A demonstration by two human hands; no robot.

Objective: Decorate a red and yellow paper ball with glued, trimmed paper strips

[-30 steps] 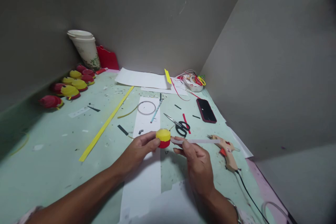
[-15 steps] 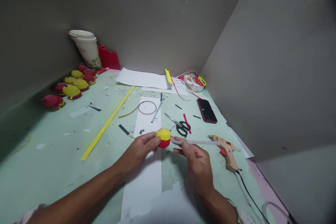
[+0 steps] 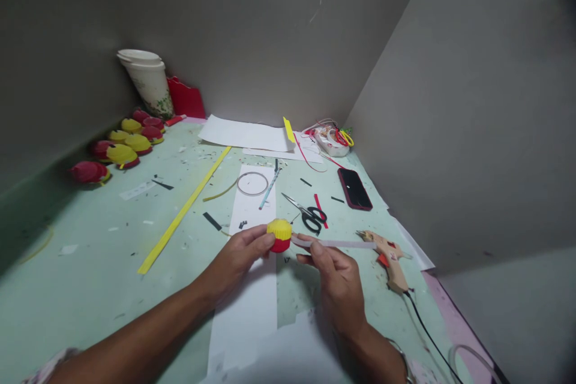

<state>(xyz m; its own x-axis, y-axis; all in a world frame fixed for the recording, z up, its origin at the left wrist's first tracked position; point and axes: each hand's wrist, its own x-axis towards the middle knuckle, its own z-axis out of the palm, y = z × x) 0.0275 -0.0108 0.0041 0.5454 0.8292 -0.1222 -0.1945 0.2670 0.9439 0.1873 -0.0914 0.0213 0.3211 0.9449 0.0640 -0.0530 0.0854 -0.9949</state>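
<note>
Between the thumb and fingers of my left hand (image 3: 246,251) is a small round piece with a ridged yellow top and a red lower part (image 3: 279,235). My right hand (image 3: 338,282) pinches a narrow white strip (image 3: 344,244) between thumb and forefinger. One end of the strip reaches the right side of the round piece; whether it is stuck there I cannot tell. Its other end points at the hot glue gun (image 3: 389,261), which lies on the table to the right. Black-handled scissors (image 3: 310,216) lie just beyond my hands.
Several red and yellow round pieces (image 3: 123,156) stand at the left, near a paper cup (image 3: 148,84). A long yellow strip (image 3: 186,207) crosses the table. Beyond the scissors are a phone (image 3: 354,189) and a ring (image 3: 252,183). The glue gun's cord (image 3: 427,331) runs off front right.
</note>
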